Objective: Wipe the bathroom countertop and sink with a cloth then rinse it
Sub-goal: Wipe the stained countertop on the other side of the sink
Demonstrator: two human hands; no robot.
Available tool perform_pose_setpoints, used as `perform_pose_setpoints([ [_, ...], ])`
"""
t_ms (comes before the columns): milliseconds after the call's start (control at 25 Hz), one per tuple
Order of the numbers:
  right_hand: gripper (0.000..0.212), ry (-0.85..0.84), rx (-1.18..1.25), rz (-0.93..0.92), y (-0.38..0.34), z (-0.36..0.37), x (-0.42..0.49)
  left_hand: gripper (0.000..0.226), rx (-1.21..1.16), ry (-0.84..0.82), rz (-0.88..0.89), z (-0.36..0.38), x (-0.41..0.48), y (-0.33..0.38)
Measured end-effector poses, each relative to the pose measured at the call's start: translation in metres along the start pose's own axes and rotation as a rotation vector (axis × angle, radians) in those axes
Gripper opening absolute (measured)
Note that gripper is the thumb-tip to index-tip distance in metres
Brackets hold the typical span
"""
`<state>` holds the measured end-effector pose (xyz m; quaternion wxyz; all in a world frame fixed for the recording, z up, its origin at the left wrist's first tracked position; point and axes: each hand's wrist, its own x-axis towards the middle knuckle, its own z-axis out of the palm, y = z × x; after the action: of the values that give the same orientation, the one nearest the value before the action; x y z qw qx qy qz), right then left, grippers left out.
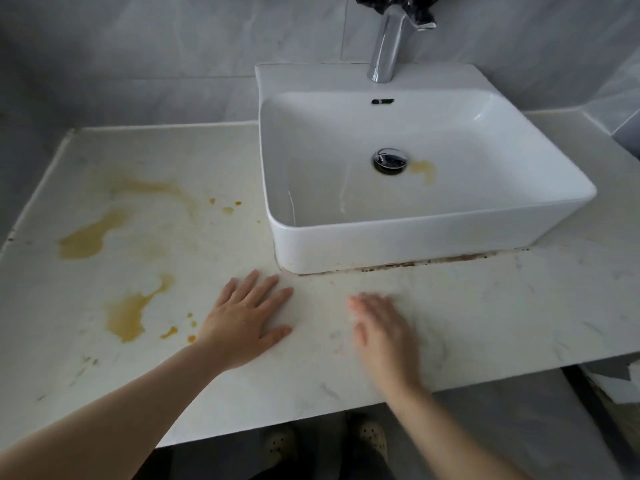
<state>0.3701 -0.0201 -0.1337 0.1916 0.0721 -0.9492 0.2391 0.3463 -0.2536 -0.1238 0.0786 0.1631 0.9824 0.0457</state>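
My view looks down on a pale marble-patterned table [485,306] set against a grey tiled wall [173,46]. A white rectangular sink [415,233] stands on the table's right half, with a chrome faucet [386,46] on its back ledge and a chrome drain plug [389,161] in its floor. A dark crumpled thing [398,6] hangs over the top of the faucet; it is cut off by the frame edge, and I cannot tell whether it is the cloth. Both hands are bare and hold nothing. The left hand [247,318] lies palm down on the table just in front of the sink's left front corner, fingers straight and spread. The right hand [382,327] is near it to the right, palm down with fingers straight and close together; it is blurred, so I cannot tell whether it touches the surface. Yellow-brown stains [83,237] spread over the left half of the table, the closest one [128,317] just left of the left hand, with small orange drops around it. A smaller yellow stain [424,169] sits in the sink right beside the plug. Dark grime [415,263] lines the seam where the sink's front meets the table. Below the table's near edge, two pale perforated shoes [372,434] show on the floor.
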Motion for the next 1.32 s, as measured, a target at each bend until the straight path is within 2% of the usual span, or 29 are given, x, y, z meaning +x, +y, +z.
perform_pose_setpoints([
  [80,0.036,0.240,0.294,0.635,0.007,-0.003,0.023,0.102,-0.014,-0.005,0.045,-0.001,-0.001,-0.004],
  [120,0.038,0.337,0.519,0.839,0.003,0.000,0.042,0.102,-0.025,-0.015,0.054,-0.002,-0.001,-0.004],
  [200,0.052,0.464,0.865,0.834,-0.020,0.019,0.077,0.095,-0.041,-0.022,0.054,-0.005,-0.002,-0.005],
  [240,0.064,0.426,0.931,0.831,-0.041,0.030,0.088,0.089,-0.032,-0.018,0.069,-0.005,-0.003,-0.007],
  [320,0.073,0.230,0.886,0.919,-0.091,0.049,0.095,0.081,-0.025,0.030,0.105,-0.004,-0.005,-0.013],
  [440,0.075,-0.068,0.830,0.763,-0.129,0.064,0.058,0.065,-0.045,0.040,0.134,0.003,-0.007,-0.025],
  [520,0.075,-0.221,0.936,0.664,-0.118,0.057,0.038,0.055,-0.039,0.090,0.135,0.007,-0.008,-0.028],
  [560,0.072,-0.234,0.933,0.652,-0.104,0.045,0.032,0.052,-0.050,0.109,0.131,0.007,-0.007,-0.027],
  [600,0.068,-0.177,0.858,0.657,-0.089,0.035,0.029,0.049,-0.060,0.124,0.126,0.009,-0.008,-0.027],
  [680,0.063,0.047,0.584,0.576,-0.067,0.024,0.030,0.048,-0.074,0.133,0.109,0.011,-0.008,-0.026],
  [760,0.057,0.104,0.355,0.157,-0.072,0.026,0.035,0.050,-0.083,0.130,0.087,0.010,-0.010,-0.026],
  [840,0.043,0.016,0.208,-0.286,-0.084,0.042,0.036,0.055,-0.069,0.137,0.082,0.007,-0.012,-0.028],
  [920,0.039,0.007,-0.021,-0.506,-0.077,0.056,0.044,0.061,-0.054,0.133,0.057,0.004,-0.015,-0.030],
  [1000,0.045,-0.097,-0.313,-0.561,-0.063,0.057,0.052,0.069,-0.066,0.103,0.034,0.001,-0.018,-0.029],
  [1040,0.047,-0.182,-0.378,-0.560,-0.057,0.057,0.052,0.070,-0.073,0.100,0.033,-0.001,-0.018,-0.029],
  [1200,0.054,-0.476,-0.121,-0.379,-0.047,0.052,0.041,0.062,-0.078,0.082,0.033,-0.002,-0.017,-0.028],
  [1280,0.057,-0.466,-0.091,-0.303,-0.032,0.039,0.034,0.056,-0.072,0.105,0.035,0.000,-0.017,-0.027],
  [1320,0.059,-0.443,-0.154,-0.255,-0.019,0.030,0.033,0.055,-0.062,0.129,0.041,0.002,-0.016,-0.025],
])
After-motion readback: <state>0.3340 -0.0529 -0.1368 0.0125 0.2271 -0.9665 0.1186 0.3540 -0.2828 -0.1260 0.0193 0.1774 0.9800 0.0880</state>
